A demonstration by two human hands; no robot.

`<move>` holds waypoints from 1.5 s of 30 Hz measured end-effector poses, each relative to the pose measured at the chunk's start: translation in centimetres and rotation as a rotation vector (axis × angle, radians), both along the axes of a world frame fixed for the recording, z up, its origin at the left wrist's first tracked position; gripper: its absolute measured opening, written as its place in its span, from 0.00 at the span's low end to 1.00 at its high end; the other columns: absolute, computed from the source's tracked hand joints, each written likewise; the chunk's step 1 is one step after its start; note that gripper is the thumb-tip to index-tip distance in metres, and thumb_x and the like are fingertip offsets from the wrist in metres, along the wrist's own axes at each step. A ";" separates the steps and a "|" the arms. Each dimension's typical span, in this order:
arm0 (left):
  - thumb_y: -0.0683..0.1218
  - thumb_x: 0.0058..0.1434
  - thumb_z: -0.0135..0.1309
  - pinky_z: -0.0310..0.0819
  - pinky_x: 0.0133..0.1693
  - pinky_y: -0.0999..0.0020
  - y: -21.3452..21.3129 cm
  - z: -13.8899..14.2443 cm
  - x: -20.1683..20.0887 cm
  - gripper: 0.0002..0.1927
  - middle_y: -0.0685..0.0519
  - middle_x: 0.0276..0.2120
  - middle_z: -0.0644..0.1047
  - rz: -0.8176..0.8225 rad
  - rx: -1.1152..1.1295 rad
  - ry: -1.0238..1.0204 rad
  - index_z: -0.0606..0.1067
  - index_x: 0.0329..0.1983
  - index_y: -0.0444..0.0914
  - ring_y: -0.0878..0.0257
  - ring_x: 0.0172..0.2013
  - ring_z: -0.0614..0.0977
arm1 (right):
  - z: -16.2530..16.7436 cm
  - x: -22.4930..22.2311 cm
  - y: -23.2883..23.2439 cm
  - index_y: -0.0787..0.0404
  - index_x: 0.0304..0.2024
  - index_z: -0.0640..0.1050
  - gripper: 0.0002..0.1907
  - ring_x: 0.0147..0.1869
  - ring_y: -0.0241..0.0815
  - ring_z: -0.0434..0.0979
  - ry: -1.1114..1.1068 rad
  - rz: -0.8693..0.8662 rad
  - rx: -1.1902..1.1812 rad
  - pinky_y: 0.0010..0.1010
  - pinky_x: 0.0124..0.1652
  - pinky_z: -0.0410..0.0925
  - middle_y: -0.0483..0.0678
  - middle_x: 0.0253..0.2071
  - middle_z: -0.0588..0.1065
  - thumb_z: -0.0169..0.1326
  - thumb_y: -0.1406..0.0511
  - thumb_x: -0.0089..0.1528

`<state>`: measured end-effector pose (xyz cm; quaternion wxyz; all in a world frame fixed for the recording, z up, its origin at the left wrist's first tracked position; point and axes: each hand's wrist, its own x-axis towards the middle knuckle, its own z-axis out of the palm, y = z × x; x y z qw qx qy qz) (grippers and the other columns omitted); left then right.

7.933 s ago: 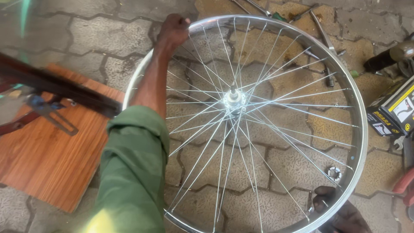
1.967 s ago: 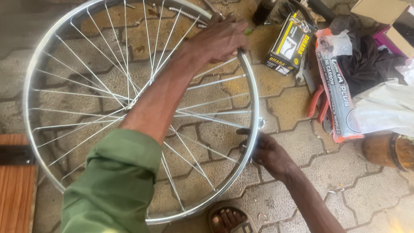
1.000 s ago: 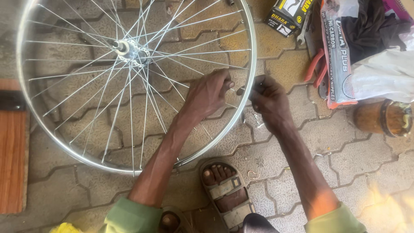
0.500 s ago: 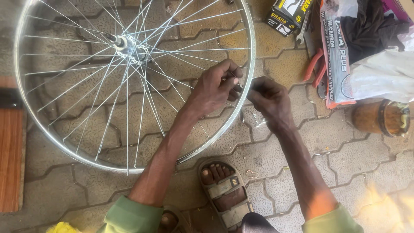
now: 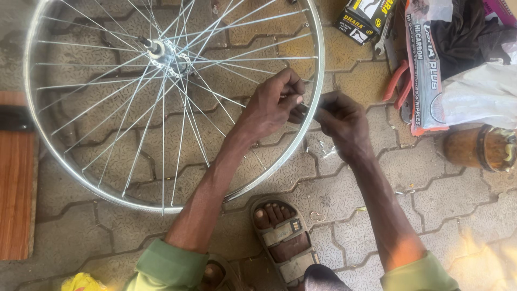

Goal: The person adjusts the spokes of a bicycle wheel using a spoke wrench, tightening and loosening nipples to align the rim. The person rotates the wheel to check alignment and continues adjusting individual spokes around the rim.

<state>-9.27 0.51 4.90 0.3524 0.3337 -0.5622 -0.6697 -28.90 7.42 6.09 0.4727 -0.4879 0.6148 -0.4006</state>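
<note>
Bicycle wheel (image 5: 161,102) lies nearly flat on the paved floor, filling the upper left of your view: bare silver rim, thin steel spokes, hub (image 5: 161,53) toward the top.

- Your left hand (image 5: 269,105) reaches in over the spokes from inside the rim. Its fingers are pressed together at the tips, pinching something small right at the rim's right side. Too small to identify.
- Your right hand (image 5: 342,121) comes from outside the rim and meets the left at the same spot. Its fingers are closed too, pinching at that point, and the two hands touch or nearly touch across the rim.
- Both forearms run down to olive-green sleeves (image 5: 167,267) at the bottom edge.
- Your sandalled foot (image 5: 280,237) rests on the paving just below the rim's lower right arc. A second foot (image 5: 212,275) is partly seen to its left.

Around the work:
- Wooden board (image 5: 16,178) lies flat at the left edge, just outside the rim.
- Small black-and-yellow carton (image 5: 366,16) sits beyond the rim at the top.
- A flat printed packet (image 5: 425,70) lies near it, with red-handled pliers (image 5: 398,86) partly tucked under its left edge.
- White plastic bag (image 5: 479,91) and dark cloth (image 5: 463,32) lie at the upper right.
- Brown round container (image 5: 479,148) sits on the paving at the right edge, well apart from your hands.
</note>
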 end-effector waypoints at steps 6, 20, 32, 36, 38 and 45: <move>0.35 0.66 0.49 0.86 0.35 0.67 0.0 0.4 -0.2 0.04 0.44 0.39 0.79 0.009 0.090 -0.066 0.70 0.43 0.34 0.55 0.38 0.88 | 1.1 0.1 -0.3 0.60 0.41 0.79 0.04 0.28 0.28 0.71 0.029 0.070 -0.011 0.19 0.26 0.67 0.43 0.33 0.78 0.60 0.71 0.63; 0.46 0.64 0.52 0.84 0.42 0.59 -1.1 -1.6 -1.1 0.19 0.42 0.43 0.75 -0.241 -0.027 -0.278 0.61 0.53 0.38 0.52 0.39 0.83 | -0.2 0.8 0.7 0.63 0.44 0.78 0.05 0.28 0.28 0.66 -0.034 0.012 -0.091 0.17 0.26 0.62 0.41 0.30 0.73 0.56 0.73 0.66; 0.44 0.71 0.36 0.69 0.22 0.65 -0.9 -2.5 -2.1 0.13 0.44 0.30 0.73 -0.155 -0.129 -0.449 0.58 0.57 0.39 0.58 0.22 0.71 | -0.9 0.9 0.5 0.61 0.43 0.77 0.03 0.28 0.28 0.68 0.015 0.023 -0.122 0.18 0.25 0.64 0.43 0.32 0.74 0.56 0.73 0.68; 0.45 0.73 0.38 0.73 0.28 0.64 -1.0 -3.6 -2.6 0.12 0.40 0.36 0.77 -0.081 -0.215 -0.358 0.59 0.58 0.37 0.59 0.26 0.75 | -0.7 1.1 0.3 0.62 0.43 0.78 0.03 0.26 0.30 0.69 0.134 -0.025 -0.068 0.19 0.24 0.66 0.44 0.31 0.75 0.57 0.72 0.66; 0.41 0.74 0.43 0.80 0.36 0.69 -1.5 -4.5 -2.3 0.15 0.38 0.42 0.78 -0.070 -0.335 -0.111 0.58 0.60 0.34 0.65 0.34 0.81 | -0.6 1.2 0.3 0.62 0.44 0.77 0.04 0.28 0.29 0.70 0.079 0.007 -0.118 0.18 0.26 0.68 0.44 0.33 0.76 0.56 0.73 0.66; 0.41 0.71 0.40 0.67 0.17 0.65 -0.7 -4.4 -2.6 0.15 0.45 0.36 0.73 -0.010 -0.228 -0.314 0.54 0.57 0.35 0.61 0.18 0.69 | -0.5 1.2 0.5 0.62 0.43 0.77 0.05 0.31 0.29 0.72 0.042 0.012 -0.151 0.18 0.29 0.71 0.43 0.35 0.76 0.55 0.74 0.66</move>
